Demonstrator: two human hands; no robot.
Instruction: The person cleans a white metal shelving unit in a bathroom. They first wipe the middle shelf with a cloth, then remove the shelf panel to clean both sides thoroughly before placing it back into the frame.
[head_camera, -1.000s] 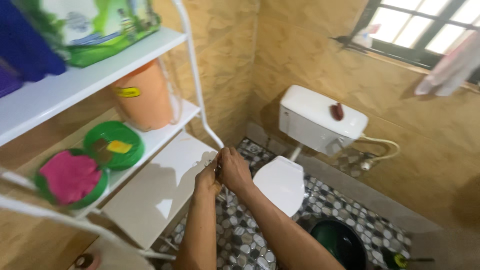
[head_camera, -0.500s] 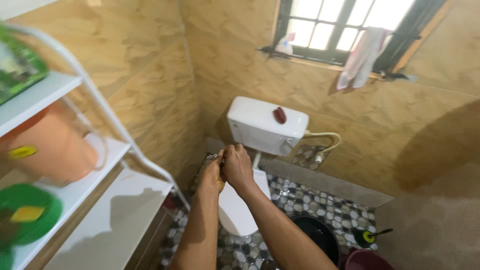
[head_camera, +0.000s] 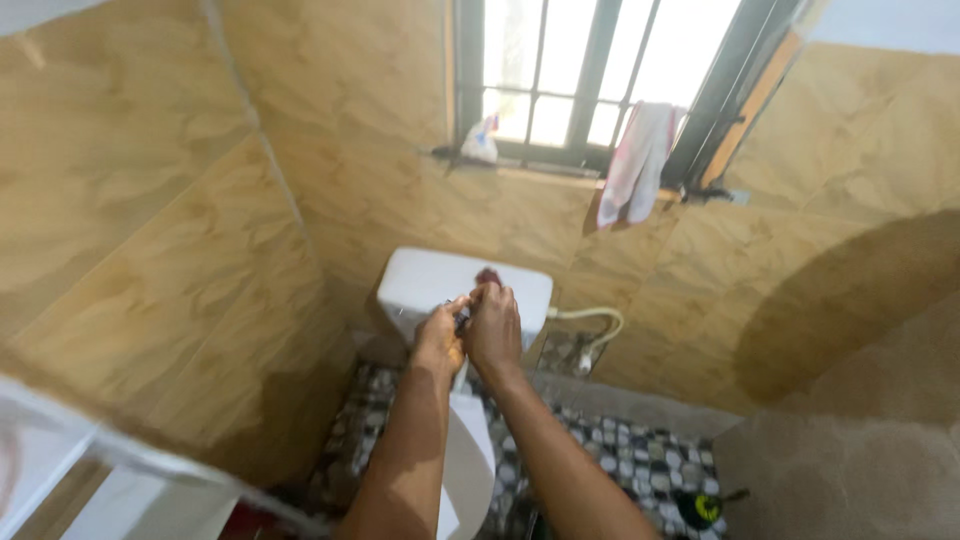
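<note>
My left hand (head_camera: 441, 338) and my right hand (head_camera: 494, 324) are pressed together in front of me, fingers closed around a small dark metal object (head_camera: 461, 318) that is mostly hidden between them. They hover above the white toilet cistern (head_camera: 430, 283), close to a small dark red item (head_camera: 487, 275) on its lid. The closed white toilet lid (head_camera: 468, 460) shows below my forearms.
Tan marbled tile walls close in on the left and ahead. A barred window (head_camera: 590, 75) has a pink cloth (head_camera: 636, 165) hanging on its sill. A white hose (head_camera: 592, 320) leaves the cistern. The floor (head_camera: 640, 460) is pebble-patterned. A white shelf edge (head_camera: 60, 460) sits lower left.
The view has swung right and upward, away from the white shelves toward the window. My joined hands stayed together and now sit over the cistern rather than beside the shelf.
</note>
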